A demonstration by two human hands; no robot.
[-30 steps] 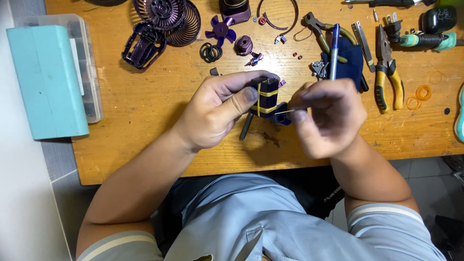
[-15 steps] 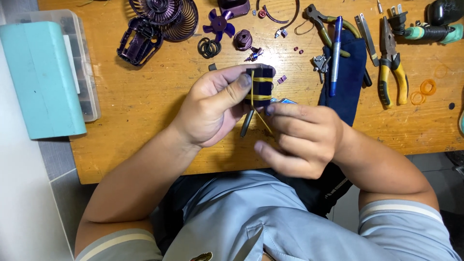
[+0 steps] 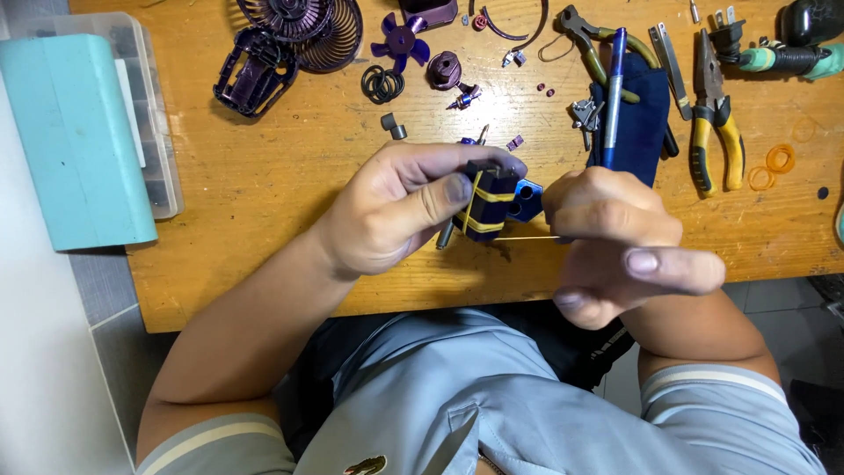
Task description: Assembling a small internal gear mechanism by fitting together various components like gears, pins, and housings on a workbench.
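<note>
My left hand (image 3: 400, 207) grips a small dark block (image 3: 489, 200) wrapped with yellow rubber bands, held above the wooden table (image 3: 264, 176). A blue part (image 3: 527, 199) shows just behind the block. My right hand (image 3: 620, 242) is closed just right of the block and pulls a yellow rubber band (image 3: 527, 237) taut from it. A thin dark rod (image 3: 446, 235) sticks out below the block.
Purple fan parts lie at the back: a grille (image 3: 303, 22), a housing (image 3: 253, 70), a blade (image 3: 401, 40). A teal box (image 3: 75, 132) sits left. A dark cloth (image 3: 637, 123), blue pen (image 3: 613, 84), yellow-handled pliers (image 3: 716, 123) and orange rings (image 3: 778, 158) lie right.
My right hand has dropped below the block, then swung out to the right, stretching a yellow band away from the block. My left hand still holds the block.
</note>
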